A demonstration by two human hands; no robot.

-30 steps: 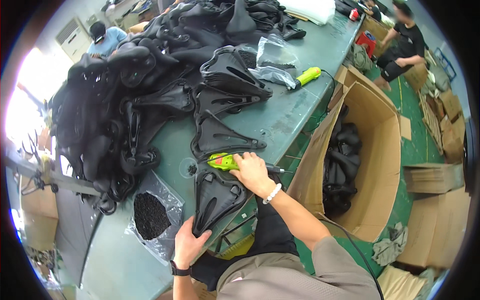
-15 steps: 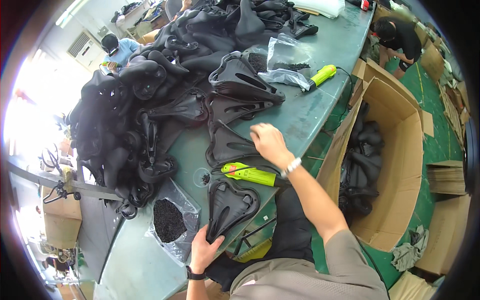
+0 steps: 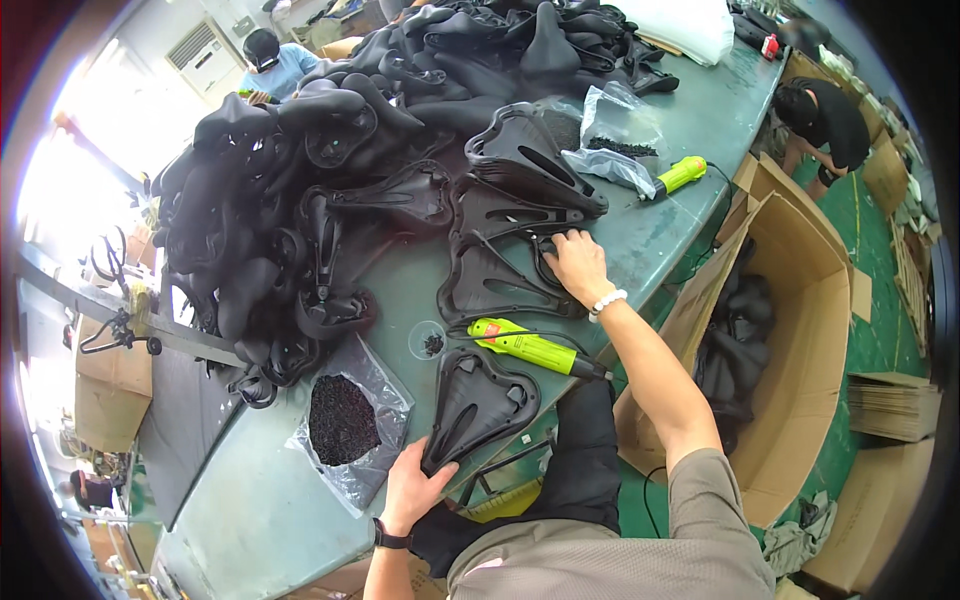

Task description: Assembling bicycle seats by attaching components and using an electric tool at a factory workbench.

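Observation:
An upturned black bicycle saddle (image 3: pixel 482 396) lies at the table's near edge. My left hand (image 3: pixel 413 492) is closed on its narrow nose, thumb on one side and fingers on the other. Farther off, my right hand (image 3: pixel 578 268) reaches down with bent fingers at a small curved black part (image 3: pixel 546 246) beside a row of upturned saddles (image 3: pixel 495 280); what the fingertips grip is hidden. Between my hands a yellow-green electric screwdriver (image 3: pixel 522 345) lies on its side. Left of it sits a small clear round dish (image 3: pixel 428 341) with a few black screws.
A plastic bag of small black pieces (image 3: pixel 342 420) lies open at left. Piled saddles (image 3: pixel 240 200) cover the far left. A second electric screwdriver (image 3: pixel 682 175) rests near another bag (image 3: pixel 622 130). At right, a cardboard box (image 3: pixel 800 330) holds more saddles. Two people work farther away.
My right hand has moved from above the near saddles to the curved black part, its fingers lowered. The left hand stays on the saddle nose. The whole view has shifted slightly.

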